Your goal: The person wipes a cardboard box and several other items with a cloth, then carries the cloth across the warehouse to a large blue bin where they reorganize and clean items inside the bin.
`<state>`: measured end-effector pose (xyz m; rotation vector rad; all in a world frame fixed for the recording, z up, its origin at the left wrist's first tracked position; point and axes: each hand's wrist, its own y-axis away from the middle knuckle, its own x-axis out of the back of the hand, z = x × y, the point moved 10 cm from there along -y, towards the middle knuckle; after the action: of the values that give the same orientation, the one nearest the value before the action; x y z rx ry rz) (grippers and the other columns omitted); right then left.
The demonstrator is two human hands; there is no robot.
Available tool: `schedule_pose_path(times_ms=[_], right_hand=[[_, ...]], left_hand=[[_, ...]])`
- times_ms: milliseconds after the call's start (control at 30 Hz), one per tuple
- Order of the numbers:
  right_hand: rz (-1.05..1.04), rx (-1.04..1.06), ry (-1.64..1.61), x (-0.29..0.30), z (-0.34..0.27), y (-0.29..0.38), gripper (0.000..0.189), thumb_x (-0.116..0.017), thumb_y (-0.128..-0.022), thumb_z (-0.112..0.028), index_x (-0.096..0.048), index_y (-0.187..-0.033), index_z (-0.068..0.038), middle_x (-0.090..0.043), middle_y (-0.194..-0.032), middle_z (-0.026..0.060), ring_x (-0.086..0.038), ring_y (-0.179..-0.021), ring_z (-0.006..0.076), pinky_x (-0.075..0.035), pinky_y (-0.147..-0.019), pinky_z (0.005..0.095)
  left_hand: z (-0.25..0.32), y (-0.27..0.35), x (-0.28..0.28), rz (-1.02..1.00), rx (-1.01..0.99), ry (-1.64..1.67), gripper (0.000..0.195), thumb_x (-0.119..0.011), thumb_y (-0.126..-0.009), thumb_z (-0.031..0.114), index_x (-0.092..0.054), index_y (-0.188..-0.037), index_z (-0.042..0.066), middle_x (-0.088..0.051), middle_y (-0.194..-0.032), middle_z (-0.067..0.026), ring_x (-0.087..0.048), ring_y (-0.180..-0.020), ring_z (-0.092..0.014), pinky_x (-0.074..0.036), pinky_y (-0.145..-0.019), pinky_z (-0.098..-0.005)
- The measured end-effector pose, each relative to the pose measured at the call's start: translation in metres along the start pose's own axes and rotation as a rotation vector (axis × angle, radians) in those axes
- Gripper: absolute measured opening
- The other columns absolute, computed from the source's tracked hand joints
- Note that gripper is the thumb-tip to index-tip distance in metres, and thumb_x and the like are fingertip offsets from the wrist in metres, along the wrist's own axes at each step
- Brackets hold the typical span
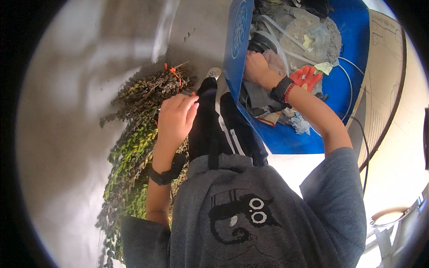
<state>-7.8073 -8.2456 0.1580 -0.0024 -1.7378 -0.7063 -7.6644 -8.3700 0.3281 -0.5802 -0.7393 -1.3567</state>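
Note:
My left hand (177, 114) hovers over the dried plant bundles, its fingers curled and the thumb near the index finger. A small orange-red scrap (192, 94) shows at its fingertips; whether they pinch it is unclear. Below and beside that hand, leafy stems (130, 147) in green and yellow lie on the floor, with a browner bundle (147, 87) bound by an orange-red tie (173, 71). My right hand (256, 67) reaches into a blue bin (352, 37), close to its near wall. Its fingertips are hidden among grey fabric-like waste (258, 95).
The bin also holds white plastic strapping (285, 33), a red-coated glove (306, 78), a clear plastic bag (318, 37) and crumpled paper (300, 123). A cardboard sheet (382, 80) stands to the right, with a dark cable (366, 147) along it. My shoe (213, 73) is beside the bin.

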Motion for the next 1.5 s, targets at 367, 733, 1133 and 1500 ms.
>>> schedule_pose_path(times_ms=[367,733,1133,1500], right_hand=[[0.206,-0.044,-0.142,0.006,-0.035,0.133,0.064,-0.067,-0.058,-0.011,-0.045,-0.119,-0.013,-0.050,-0.093,0.0155,-0.055,-0.080,0.0308,-0.049,-0.063,0.0395],[-0.024,-0.309,-0.334,0.000,0.006,0.212,0.052,-0.067,-0.067,-0.026,-0.052,-0.114,-0.010,-0.060,-0.086,0.0207,-0.061,-0.074,0.0374,-0.050,-0.065,0.0453],[0.959,-0.947,-1.622,-0.008,0.097,0.187,0.065,-0.068,-0.073,-0.027,-0.033,-0.124,-0.007,-0.047,-0.118,0.0134,-0.047,-0.109,0.0282,-0.040,-0.087,0.0438],[0.202,-0.950,-2.095,-0.014,0.067,0.202,0.065,-0.067,-0.070,-0.036,-0.045,-0.122,-0.005,-0.045,-0.124,0.0153,-0.047,-0.109,0.0345,-0.043,-0.088,0.0401]], left_hand=[[0.054,-0.017,0.004,0.158,-0.126,0.064,0.016,-0.062,-0.075,0.008,-0.061,-0.091,0.007,-0.057,-0.081,-0.0062,-0.055,-0.078,-0.025,-0.042,-0.070,-0.0351],[0.143,-0.048,-0.021,0.117,-0.291,-0.053,0.014,-0.061,-0.074,0.009,-0.061,-0.087,0.006,-0.057,-0.082,-0.0050,-0.055,-0.079,-0.024,-0.043,-0.070,-0.0345],[0.144,-0.135,-0.188,-0.689,-0.222,-0.574,0.069,-0.072,-0.065,0.040,-0.047,-0.110,-0.007,-0.065,-0.091,-0.0145,-0.063,-0.087,-0.032,-0.050,-0.073,-0.0398],[0.151,-0.148,-0.214,-0.777,-0.655,-0.598,0.019,-0.066,-0.064,0.017,-0.065,-0.078,0.003,-0.064,-0.078,-0.0169,-0.063,-0.074,-0.033,-0.051,-0.066,-0.0409]])
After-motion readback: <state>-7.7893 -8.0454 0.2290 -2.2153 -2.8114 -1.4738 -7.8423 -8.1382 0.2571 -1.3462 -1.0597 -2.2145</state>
